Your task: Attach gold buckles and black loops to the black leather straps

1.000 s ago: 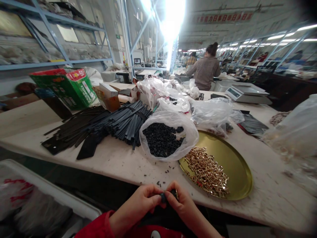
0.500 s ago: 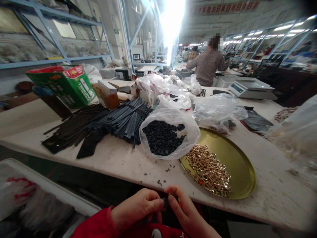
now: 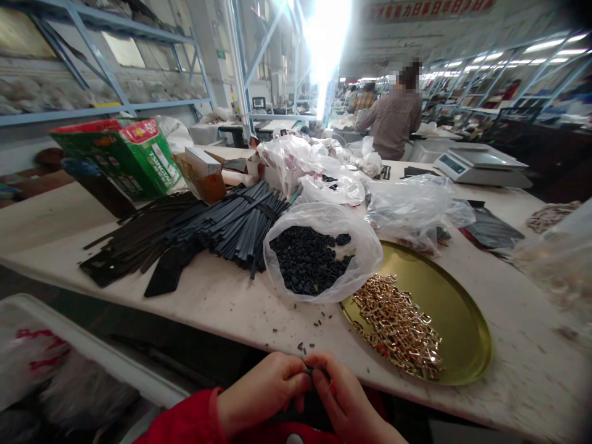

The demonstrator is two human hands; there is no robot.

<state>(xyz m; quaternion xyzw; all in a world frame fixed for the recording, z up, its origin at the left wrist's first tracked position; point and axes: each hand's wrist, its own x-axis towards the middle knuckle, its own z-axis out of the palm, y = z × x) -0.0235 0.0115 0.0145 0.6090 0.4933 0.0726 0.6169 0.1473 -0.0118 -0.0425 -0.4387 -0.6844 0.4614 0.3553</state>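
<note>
My left hand [image 3: 268, 388] and my right hand [image 3: 340, 391] meet fingertip to fingertip in front of the table's near edge. Both are closed, pinching a small dark piece [image 3: 309, 371] that is mostly covered by the fingers. A bit of red shows at my right fingers. Beyond the hands, an open clear plastic bag [image 3: 365, 271] contains many small black loops [image 3: 308, 259]. To its right lies an oval gold tray [image 3: 462, 327] with a heap of gold metal buckles [image 3: 402, 327]. A few tiny dark bits [image 3: 301, 346] are scattered on the tabletop.
Bundled dark strips [image 3: 235, 228] lie left of the bag. Behind stand a green-and-red carton [image 3: 143, 160] and more plastic bags [image 3: 411, 203]. A scale [image 3: 483, 163] sits at the back right. A white bin [image 3: 92, 345] is at lower left; a person [image 3: 393, 120] works farther off.
My fingertips have drawn closer together, and less of the small dark piece shows between them. The view has shifted slightly, so the table's contents appear a little farther right.
</note>
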